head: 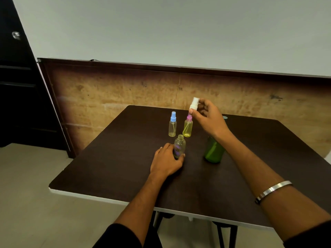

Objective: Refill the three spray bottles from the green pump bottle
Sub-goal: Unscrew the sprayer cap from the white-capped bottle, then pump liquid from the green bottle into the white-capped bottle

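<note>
Uncapped spray bottle (pixel 179 146), purple label unreadable, gripped by left hand (pixel 167 159) mid-table (pixel 111 158); right hand (pixel 207 119) pinches white sprayer (pixel 194 104).

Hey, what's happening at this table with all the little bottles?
A person is partway through refilling small spray bottles. Their left hand steadies an uncapped clear plastic bottle on the dark brown table, while the right hand holds its white spray top up in the air. A blue-capped bottle and a pink-capped bottle stand behind, still closed. The green bottle waits under the right wrist.
</note>
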